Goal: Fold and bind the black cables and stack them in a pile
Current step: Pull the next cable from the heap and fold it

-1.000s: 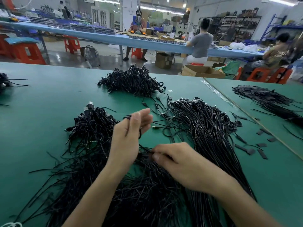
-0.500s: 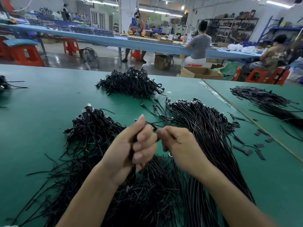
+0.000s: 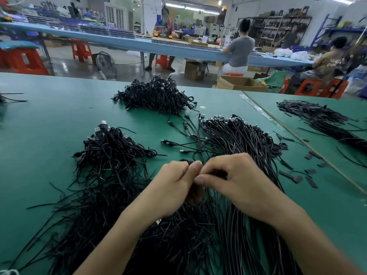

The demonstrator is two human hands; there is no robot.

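Strands [image 3: 83, 211]: thin black lengths, probably ties, spread left of and below the grip on the table [image 3: 49, 116].
Pile [image 3: 111, 151]: bound cables heaped left of and beyond the grip; likely the drop point for the finished bundle.
Left hand [image 3: 172, 187]: fingers curled, thumb and forefinger pinching the cable. Use it as the clamp; do not slacken.
Cable [image 3: 188, 161]: a small black loop shows just above the left thumb. The rest is hidden between the hands, so no tie can be confirmed.
Right hand [image 3: 240, 183]: fingers curled, tips pinching the same cable, thumb tip against the left thumb. Wrap or twist here, tight against the clamp, folds kept even.
Loose cables [image 3: 242, 139]: right of and beyond the grip; avoid snagging them.
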